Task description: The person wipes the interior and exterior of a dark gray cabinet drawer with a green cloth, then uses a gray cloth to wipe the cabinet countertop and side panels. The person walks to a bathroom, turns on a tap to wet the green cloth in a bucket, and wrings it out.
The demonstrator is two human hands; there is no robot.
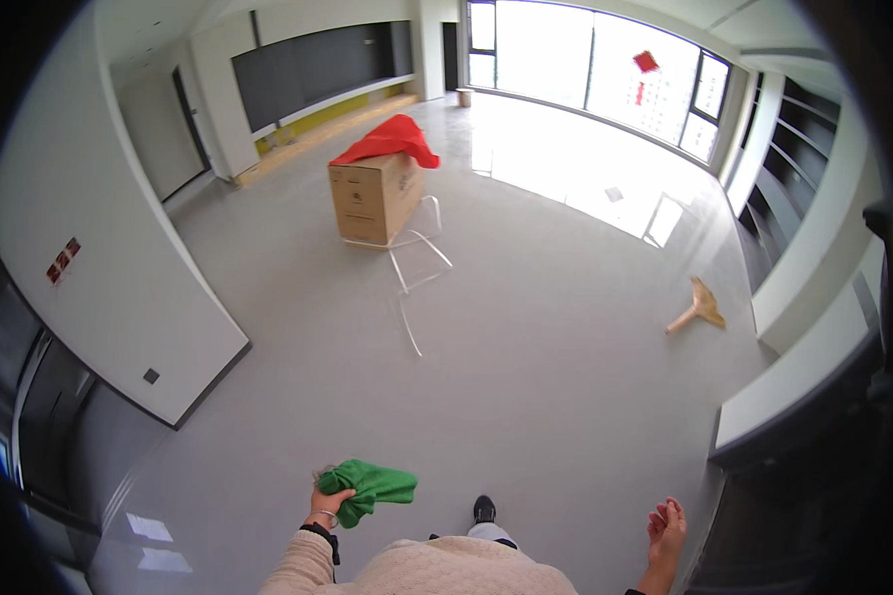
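My left hand (pixel 329 502) grips a bunched green cloth (pixel 376 487), with the thumb over its near end. Something thin and greyish pokes out by the fingers, too small to make out. Low on the right, my right hand (pixel 667 524) hangs with nothing in it, fingers loosely curled and partly apart. One dark shoe (pixel 484 510) shows on the grey floor (pixel 536 387) between the two hands.
Ahead stands a cardboard box (pixel 361 204) with a red cloth (pixel 391 141) draped over its top. White strapping (pixel 409 320) trails across the floor beside it. A broom head (pixel 703 305) lies to the right. A wall corner (pixel 208 357) juts in at left; built-in shelves (pixel 796 163) line the right.
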